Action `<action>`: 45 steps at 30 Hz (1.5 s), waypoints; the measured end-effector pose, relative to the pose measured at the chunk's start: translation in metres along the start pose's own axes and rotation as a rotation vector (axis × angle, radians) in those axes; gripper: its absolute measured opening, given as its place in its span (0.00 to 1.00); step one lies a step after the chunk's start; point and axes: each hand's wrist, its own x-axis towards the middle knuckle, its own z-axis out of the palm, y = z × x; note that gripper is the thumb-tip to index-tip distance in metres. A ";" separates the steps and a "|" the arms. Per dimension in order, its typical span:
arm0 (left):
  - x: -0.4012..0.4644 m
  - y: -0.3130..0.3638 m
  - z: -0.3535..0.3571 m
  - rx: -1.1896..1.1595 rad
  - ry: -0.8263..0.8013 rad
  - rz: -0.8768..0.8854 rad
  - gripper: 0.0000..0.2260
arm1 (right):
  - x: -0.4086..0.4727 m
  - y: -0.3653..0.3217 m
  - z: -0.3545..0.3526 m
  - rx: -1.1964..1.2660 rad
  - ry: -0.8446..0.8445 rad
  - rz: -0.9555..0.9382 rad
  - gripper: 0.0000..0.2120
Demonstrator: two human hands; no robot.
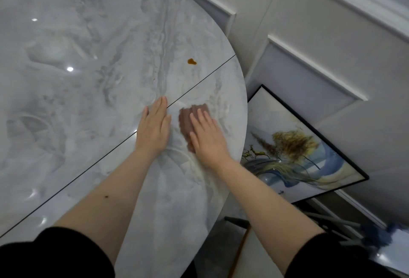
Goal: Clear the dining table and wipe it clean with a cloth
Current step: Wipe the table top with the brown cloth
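Marble-patterned and glossy, the dining table (93, 74) is lying bare of dishes, so the person is judged to be at the wiping stage, with only a small brown spill (191, 61) showing beyond the dark seam (199, 82) that is crossing the top. Just on the near side of that seam, the right hand (208, 136) is pressing a brownish cloth (188, 120) flat with straight, unclenched fingers, while the left hand (153, 127) is resting open-palmed across the seam, grasping nothing. To do well, the person should be keeping even pressure and sweeping the cloth over the seam onto the spill.
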 end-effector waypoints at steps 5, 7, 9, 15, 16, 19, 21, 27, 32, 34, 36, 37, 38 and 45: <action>-0.009 0.008 -0.017 -0.275 -0.040 -0.076 0.19 | -0.070 -0.018 0.013 0.091 -0.009 -0.261 0.22; -0.019 0.008 -0.022 -0.241 -0.042 -0.080 0.20 | -0.081 -0.015 0.011 0.187 0.002 -0.343 0.20; -0.029 0.007 -0.023 -0.182 -0.043 -0.069 0.20 | -0.078 -0.019 -0.006 0.426 0.002 -0.307 0.16; -0.036 -0.003 -0.018 -0.001 -0.043 -0.008 0.26 | -0.034 0.004 -0.035 0.964 -0.024 0.508 0.15; -0.035 -0.005 -0.018 0.034 -0.029 -0.003 0.27 | -0.030 0.008 -0.037 0.929 -0.015 0.583 0.15; -0.034 -0.012 -0.017 0.150 -0.012 0.021 0.31 | -0.034 0.020 -0.043 0.468 0.210 0.501 0.16; -0.034 -0.014 -0.016 0.226 -0.027 0.045 0.31 | -0.045 0.017 -0.042 0.240 0.237 0.281 0.20; -0.034 -0.012 -0.013 0.298 -0.032 0.057 0.29 | -0.050 0.020 -0.019 -0.043 -0.143 -0.144 0.25; -0.034 -0.010 -0.012 0.320 -0.016 0.058 0.28 | 0.025 0.034 -0.014 -0.009 -0.050 0.045 0.23; -0.035 -0.010 -0.012 0.328 -0.011 0.059 0.27 | 0.055 0.031 -0.010 0.010 -0.038 0.088 0.23; -0.035 -0.011 -0.012 0.325 -0.005 0.065 0.26 | 0.070 0.021 -0.005 -0.010 -0.030 0.090 0.24; -0.034 -0.011 -0.012 0.322 0.000 0.067 0.26 | 0.072 0.015 -0.003 -0.016 -0.030 0.070 0.24; -0.035 -0.011 -0.012 0.321 0.007 0.071 0.25 | 0.069 0.010 -0.002 -0.006 -0.035 0.035 0.23; -0.035 -0.010 -0.015 0.172 0.036 0.063 0.26 | -0.028 -0.010 0.001 0.033 -0.065 -0.218 0.23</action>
